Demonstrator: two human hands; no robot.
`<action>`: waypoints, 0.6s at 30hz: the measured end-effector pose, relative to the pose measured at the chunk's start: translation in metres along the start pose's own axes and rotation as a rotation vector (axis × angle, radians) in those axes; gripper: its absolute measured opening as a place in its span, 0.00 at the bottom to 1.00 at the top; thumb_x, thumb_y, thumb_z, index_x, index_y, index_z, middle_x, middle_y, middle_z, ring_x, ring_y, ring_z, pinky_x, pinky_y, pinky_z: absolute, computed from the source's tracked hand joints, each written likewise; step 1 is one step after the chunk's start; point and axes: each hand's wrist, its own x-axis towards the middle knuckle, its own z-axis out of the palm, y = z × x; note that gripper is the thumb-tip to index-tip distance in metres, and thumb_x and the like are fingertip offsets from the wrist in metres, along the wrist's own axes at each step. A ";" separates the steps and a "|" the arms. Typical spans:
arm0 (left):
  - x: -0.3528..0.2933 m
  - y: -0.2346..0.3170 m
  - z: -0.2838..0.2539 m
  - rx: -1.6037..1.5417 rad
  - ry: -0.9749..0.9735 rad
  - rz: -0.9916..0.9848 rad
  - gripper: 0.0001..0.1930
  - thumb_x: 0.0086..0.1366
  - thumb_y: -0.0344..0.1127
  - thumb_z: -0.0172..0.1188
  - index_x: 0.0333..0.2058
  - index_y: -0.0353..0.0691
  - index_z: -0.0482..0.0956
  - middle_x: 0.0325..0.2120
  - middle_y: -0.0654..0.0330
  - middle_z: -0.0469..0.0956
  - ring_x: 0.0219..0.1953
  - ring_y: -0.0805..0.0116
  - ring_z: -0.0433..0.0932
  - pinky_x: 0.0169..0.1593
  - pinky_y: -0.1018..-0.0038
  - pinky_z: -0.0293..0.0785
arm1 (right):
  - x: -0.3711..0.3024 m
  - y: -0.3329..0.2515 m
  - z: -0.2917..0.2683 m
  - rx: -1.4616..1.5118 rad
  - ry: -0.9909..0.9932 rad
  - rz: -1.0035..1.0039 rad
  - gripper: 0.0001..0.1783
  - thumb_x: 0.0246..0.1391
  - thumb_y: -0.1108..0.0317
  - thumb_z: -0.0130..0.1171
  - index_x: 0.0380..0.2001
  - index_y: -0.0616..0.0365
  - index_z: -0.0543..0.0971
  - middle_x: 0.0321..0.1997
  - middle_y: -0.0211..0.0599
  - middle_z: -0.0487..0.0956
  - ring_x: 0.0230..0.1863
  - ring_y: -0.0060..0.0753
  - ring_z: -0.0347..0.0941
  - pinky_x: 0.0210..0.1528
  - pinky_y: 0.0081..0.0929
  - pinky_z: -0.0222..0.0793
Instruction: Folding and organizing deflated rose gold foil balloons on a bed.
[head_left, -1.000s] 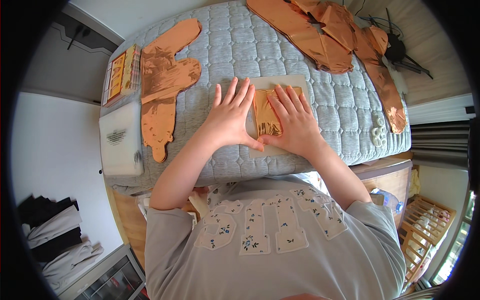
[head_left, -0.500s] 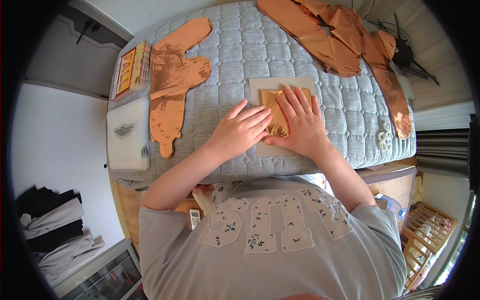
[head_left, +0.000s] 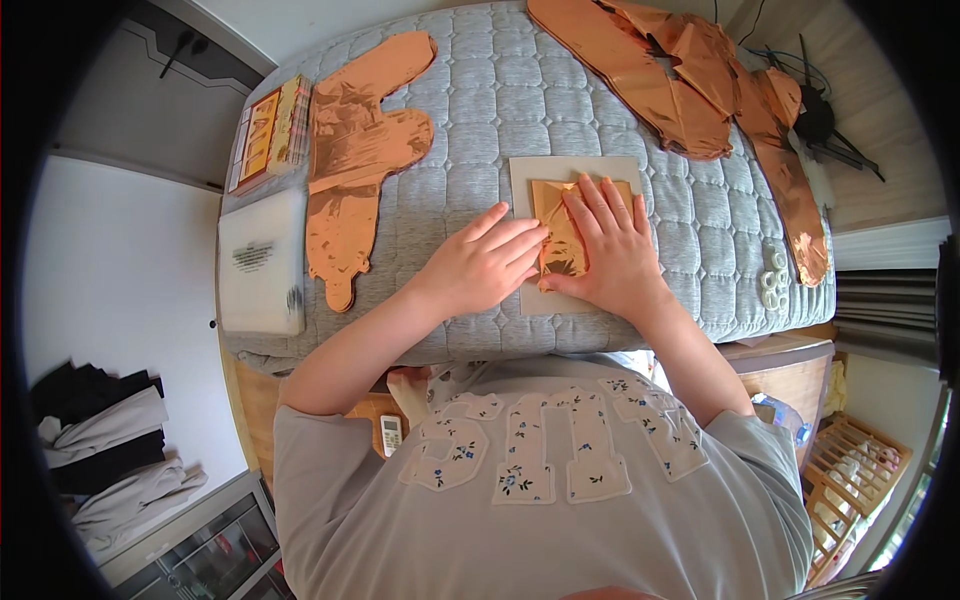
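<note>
Folded copper foil (head_left: pixel 562 243) lies under right fingers, on grey card (head_left: pixel 524 176) atop mattress (head_left: pixel 480 145). Right hand (head_left: pixel 620 262): fingers extended, slightly spread, gripping nothing. Left hand (head_left: pixel 480 265): fingertips at foil's left edge; pinching or not, cannot tell. Probably best: brace with right, smooth creases gently leftward, 2 hands level.

Got foil packet (head_left: pixel 562 235) on board (head_left: pixel 523 185), on mattress (head_left: pixel 480 140); see foil stack (head_left: pixel 345 160) left of board, plastic pack (head_left: pixel 262 285) farther left, rings (head_left: pixel 769 299) right.
</note>
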 end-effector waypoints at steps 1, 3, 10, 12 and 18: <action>0.000 -0.001 0.000 0.001 0.000 -0.001 0.15 0.67 0.45 0.62 0.47 0.46 0.86 0.53 0.67 0.80 0.61 0.72 0.75 0.76 0.55 0.55 | 0.000 0.000 0.000 -0.004 -0.009 0.005 0.67 0.37 0.20 0.66 0.73 0.53 0.63 0.80 0.44 0.57 0.81 0.53 0.49 0.78 0.65 0.41; 0.000 -0.003 -0.001 -0.102 -0.103 -0.019 0.19 0.66 0.45 0.64 0.52 0.45 0.84 0.55 0.69 0.80 0.60 0.73 0.75 0.75 0.54 0.53 | 0.000 0.000 0.000 0.000 -0.009 0.004 0.67 0.37 0.20 0.66 0.74 0.53 0.63 0.80 0.44 0.57 0.81 0.53 0.49 0.78 0.65 0.40; 0.003 -0.008 -0.002 -0.182 -0.101 -0.033 0.21 0.66 0.51 0.63 0.53 0.49 0.83 0.55 0.70 0.79 0.61 0.73 0.73 0.75 0.57 0.55 | -0.001 0.001 0.002 -0.007 0.003 -0.007 0.66 0.38 0.23 0.67 0.74 0.53 0.63 0.80 0.44 0.58 0.81 0.53 0.49 0.78 0.65 0.41; 0.004 -0.008 -0.003 -0.161 -0.109 -0.030 0.23 0.65 0.52 0.64 0.55 0.50 0.83 0.57 0.72 0.78 0.63 0.74 0.71 0.76 0.57 0.54 | -0.001 0.002 0.003 0.003 0.007 -0.009 0.66 0.38 0.22 0.67 0.73 0.53 0.63 0.80 0.45 0.58 0.81 0.53 0.50 0.78 0.65 0.41; 0.001 -0.010 0.003 -0.233 -0.118 -0.070 0.24 0.67 0.51 0.63 0.59 0.53 0.81 0.58 0.72 0.78 0.64 0.73 0.70 0.75 0.49 0.51 | -0.001 0.001 0.000 0.002 0.013 -0.012 0.65 0.39 0.22 0.66 0.73 0.53 0.63 0.80 0.45 0.58 0.80 0.55 0.51 0.77 0.65 0.42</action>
